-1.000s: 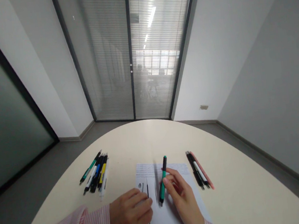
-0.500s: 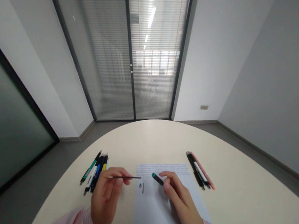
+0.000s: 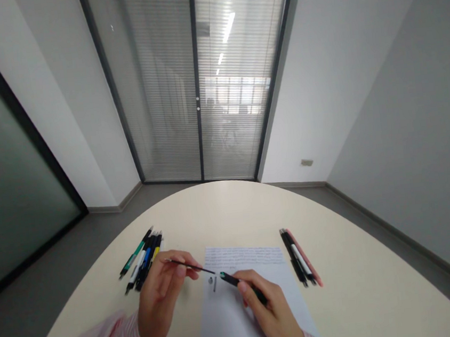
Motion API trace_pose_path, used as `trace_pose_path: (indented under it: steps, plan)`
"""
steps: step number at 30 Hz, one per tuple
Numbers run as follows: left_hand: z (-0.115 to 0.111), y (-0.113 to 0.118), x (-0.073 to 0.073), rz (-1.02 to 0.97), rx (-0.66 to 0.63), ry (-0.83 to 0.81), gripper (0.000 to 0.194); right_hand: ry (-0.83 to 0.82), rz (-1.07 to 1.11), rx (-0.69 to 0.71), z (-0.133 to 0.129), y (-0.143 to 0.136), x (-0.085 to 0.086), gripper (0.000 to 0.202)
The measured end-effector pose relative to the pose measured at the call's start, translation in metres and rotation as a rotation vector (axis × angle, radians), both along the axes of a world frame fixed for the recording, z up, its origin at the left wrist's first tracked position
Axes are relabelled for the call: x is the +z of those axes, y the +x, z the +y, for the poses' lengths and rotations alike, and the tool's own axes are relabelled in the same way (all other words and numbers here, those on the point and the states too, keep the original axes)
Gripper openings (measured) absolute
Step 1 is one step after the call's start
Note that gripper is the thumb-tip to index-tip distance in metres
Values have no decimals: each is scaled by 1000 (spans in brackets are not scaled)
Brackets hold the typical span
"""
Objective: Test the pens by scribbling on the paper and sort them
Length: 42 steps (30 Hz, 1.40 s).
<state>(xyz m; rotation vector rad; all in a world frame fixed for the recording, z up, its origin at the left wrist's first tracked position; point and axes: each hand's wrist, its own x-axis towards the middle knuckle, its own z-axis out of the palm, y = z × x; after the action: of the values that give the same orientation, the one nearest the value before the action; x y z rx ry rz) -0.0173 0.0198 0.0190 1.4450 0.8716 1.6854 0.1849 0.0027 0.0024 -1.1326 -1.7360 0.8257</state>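
My left hand (image 3: 163, 290) pinches a thin dark pen refill (image 3: 203, 269) between thumb and fingers, its tip slanting down to the right. Opposite it, my right hand (image 3: 267, 303) is closed around a black pen barrel (image 3: 231, 280) with a green end, which points at the refill's tip with a small gap between them. Under both hands lies a white sheet of paper (image 3: 234, 328) with lines of writing along its top. On the sheet, just below the refill's tip, are a small dark round part (image 3: 210, 280) and a short thin grey piece (image 3: 215, 284), perhaps a spring.
Left of my left hand lies a bunch of several pens (image 3: 142, 260) in green, white, blue and yellow. To the right of the paper are black and white pens (image 3: 297, 260) and a pink pen (image 3: 306, 259). The pale table (image 3: 225, 211) has a rounded far edge.
My right hand has turned the barrel to the left, bringing its green end closer to the refill. In my left hand the refill now tilts more steeply downward.
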Motion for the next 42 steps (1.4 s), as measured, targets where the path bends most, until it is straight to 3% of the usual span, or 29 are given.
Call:
trace_pose_path:
  steps: [15,17,22,24,27,33,42]
  plan:
    - [2,-3,-5,-1,-2,20,7,9,-11,29,1,2,-3,27]
    - [1,-2,-5,26,-42,11,6,16,-14,38,0,2,-4,26]
    - [-1,2,-11,256,-289,-21,8,39,-25,74,-1,1,-3,24]
    - [-1,2,-14,320,-320,-62,12,45,-20,74,-1,0,-2,23]
    - [0,1,-16,290,-277,-124,23,47,-9,61,-1,1,-3,23]
    - [2,0,-10,360,-184,-37,8,74,-47,74,-2,1,-5,21]
    - [6,-2,-8,481,-188,31,9,211,-223,58,-6,0,-7,19]
